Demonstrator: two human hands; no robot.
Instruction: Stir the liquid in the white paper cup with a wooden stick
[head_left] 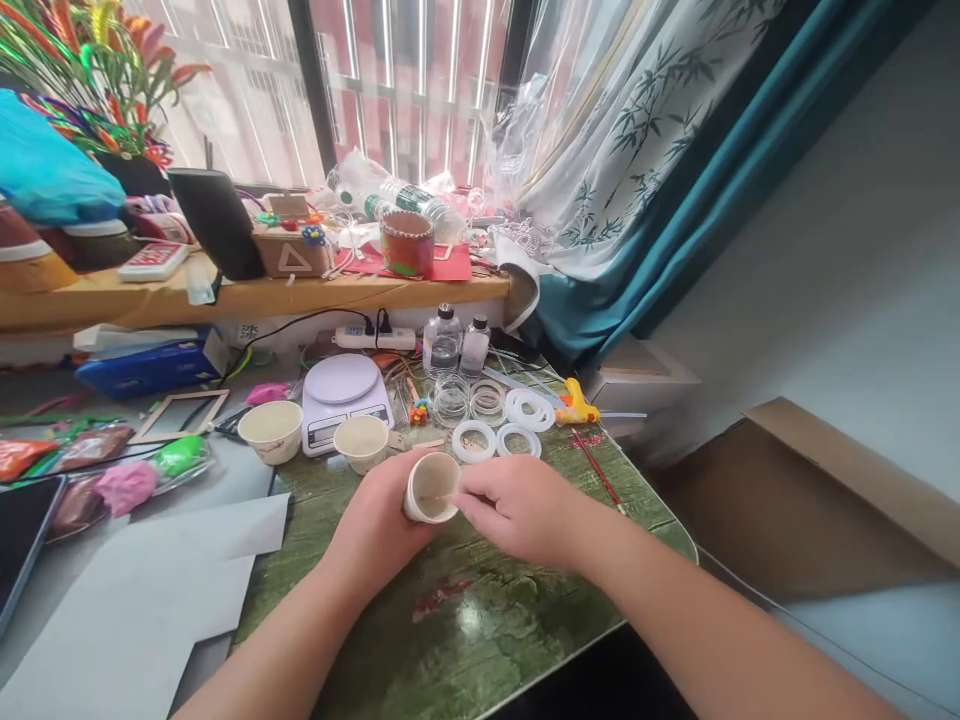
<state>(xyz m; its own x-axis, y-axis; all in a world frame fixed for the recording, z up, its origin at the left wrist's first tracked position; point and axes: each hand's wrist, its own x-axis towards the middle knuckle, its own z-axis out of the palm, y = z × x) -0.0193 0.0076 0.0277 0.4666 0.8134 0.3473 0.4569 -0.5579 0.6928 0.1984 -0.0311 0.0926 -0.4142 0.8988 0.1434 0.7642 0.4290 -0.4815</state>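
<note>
"Where do I stand right now?"

"Your left hand (375,527) curls round a small cream cup (431,487), fingers wrapped on its side, the mouth tilted up toward you. Your right hand (517,508) comes in from the other side, fingertips pressed together, pinching what looks like a thin stick (441,497) at the rim. It's too fine to be sure."

"How do I do this well?"

"Grip the cup firmly, but don't squeeze, since a thin wall can give. Brace your left forearm toward the green wood-grain tabletop (480,625), and move the stick from your fingers, slowly, clear of the rim."

"What's close by?"

"Just ahead sit two more cups, one (361,443) near your hands and one (270,432) further left. Past them are a white kitchen scale (341,392), a small glass jar (452,400) and white rings (474,440). To your right lie a yellow glue gun (577,403) and a red paintbrush (598,470)."
</note>
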